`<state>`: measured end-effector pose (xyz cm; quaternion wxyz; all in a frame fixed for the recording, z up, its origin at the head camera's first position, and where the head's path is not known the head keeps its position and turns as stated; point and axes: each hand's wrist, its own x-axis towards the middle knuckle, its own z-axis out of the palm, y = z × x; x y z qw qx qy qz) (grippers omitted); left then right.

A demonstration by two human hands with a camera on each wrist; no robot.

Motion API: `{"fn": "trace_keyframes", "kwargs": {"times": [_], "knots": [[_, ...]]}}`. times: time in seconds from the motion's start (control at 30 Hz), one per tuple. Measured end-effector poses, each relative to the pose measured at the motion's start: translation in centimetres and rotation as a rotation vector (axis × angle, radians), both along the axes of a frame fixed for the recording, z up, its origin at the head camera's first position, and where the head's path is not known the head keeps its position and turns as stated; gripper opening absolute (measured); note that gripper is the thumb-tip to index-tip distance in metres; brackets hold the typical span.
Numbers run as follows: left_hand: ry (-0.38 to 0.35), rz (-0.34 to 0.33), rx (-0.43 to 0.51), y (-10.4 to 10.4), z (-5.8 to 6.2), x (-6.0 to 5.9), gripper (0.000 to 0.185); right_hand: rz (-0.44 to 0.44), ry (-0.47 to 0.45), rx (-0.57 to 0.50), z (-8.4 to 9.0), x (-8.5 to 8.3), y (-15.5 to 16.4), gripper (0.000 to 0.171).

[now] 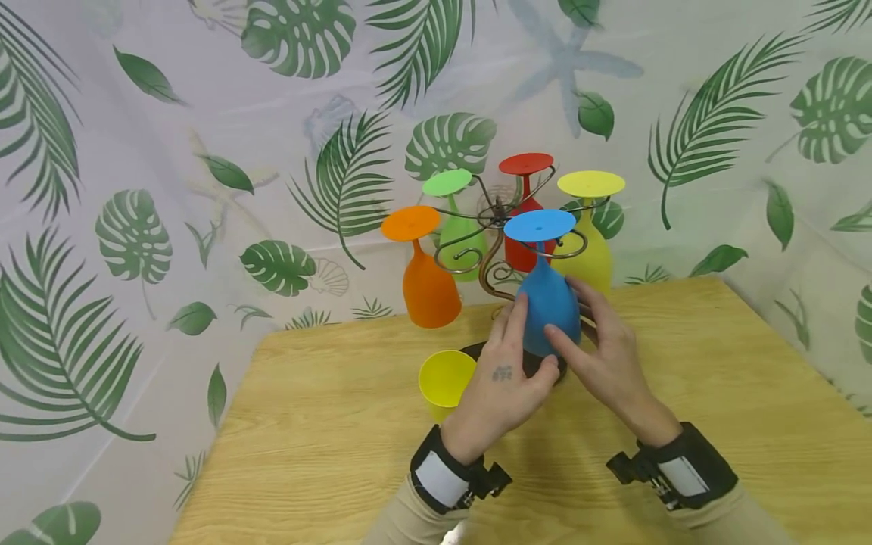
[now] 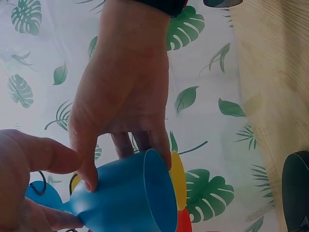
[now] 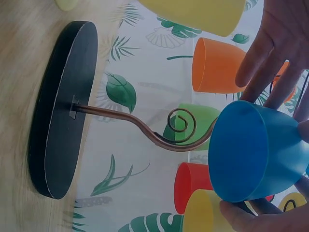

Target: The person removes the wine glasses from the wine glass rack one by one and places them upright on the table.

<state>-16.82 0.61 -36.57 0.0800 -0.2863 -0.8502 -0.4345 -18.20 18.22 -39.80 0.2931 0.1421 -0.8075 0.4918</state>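
A blue goblet hangs upside down, its round foot at the front arm of a curly metal rack. My left hand holds the bowl from the left, and my right hand grips it from the right and front. In the left wrist view the right hand pinches the blue goblet near its rim, while left-hand fingers close round the stem end. The right wrist view shows the blue goblet open-mouthed beside the rack's black base.
Orange, green, red and yellow goblets hang upside down on the same rack. A yellow cup stands on the wooden table just left of my left hand. A leaf-print cloth hangs behind.
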Motion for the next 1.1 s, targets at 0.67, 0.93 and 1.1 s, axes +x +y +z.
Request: {"fn": "trace_keyframes", "kwargs": {"times": [0.67,0.93,1.1], "knots": [[-0.076,-0.067,-0.053,0.8,-0.1,-0.7,0.092,-0.002,-0.010,-0.009,0.2,0.6,1.1,0.071],[-0.052,-0.137,-0.066,1.1,-0.2,-0.7,0.094,-0.032,-0.032,-0.026,0.1,1.6,2.2,0.072],[-0.064,-0.159,-0.052,1.3,-0.4,-0.4,0.092,-0.008,-0.070,-0.051,0.1,2.8,2.5,0.072]]}}
